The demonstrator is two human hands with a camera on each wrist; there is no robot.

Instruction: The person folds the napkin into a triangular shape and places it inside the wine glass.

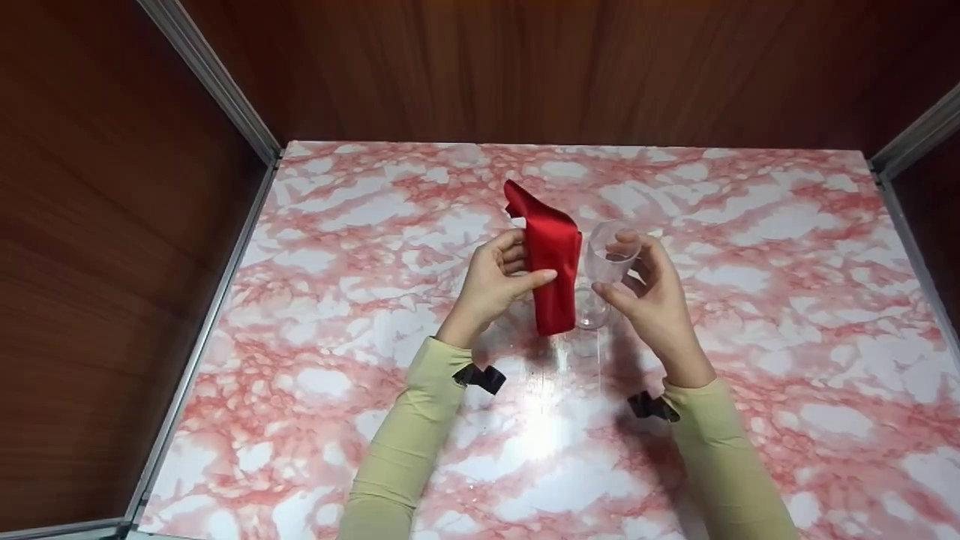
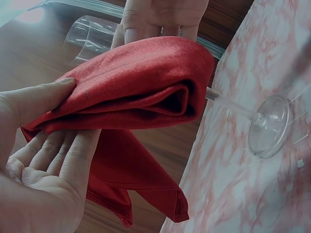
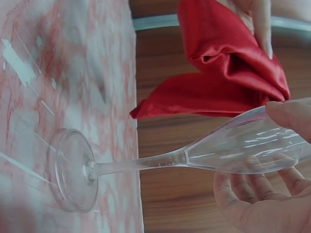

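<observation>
A folded red satin napkin (image 1: 553,262) is pinched between the thumb and fingers of my left hand (image 1: 496,274), with a loose corner sticking out at its far end. In the left wrist view the napkin (image 2: 141,82) shows its rolled layers end-on. My right hand (image 1: 651,292) grips the bowl of a clear champagne flute (image 3: 243,145), thumb on one side and fingers on the other. The flute's round foot (image 3: 77,170) is down at the tabletop. In the head view the napkin is just left of the flute (image 1: 611,251).
The tabletop (image 1: 322,420) has a red and white marbled pattern. Dark wood panels (image 1: 525,75) stand at the back and sides, with metal strips (image 1: 217,82) along the corners. Black bows (image 1: 480,377) hang at the cuffs of the green sleeves (image 1: 397,442).
</observation>
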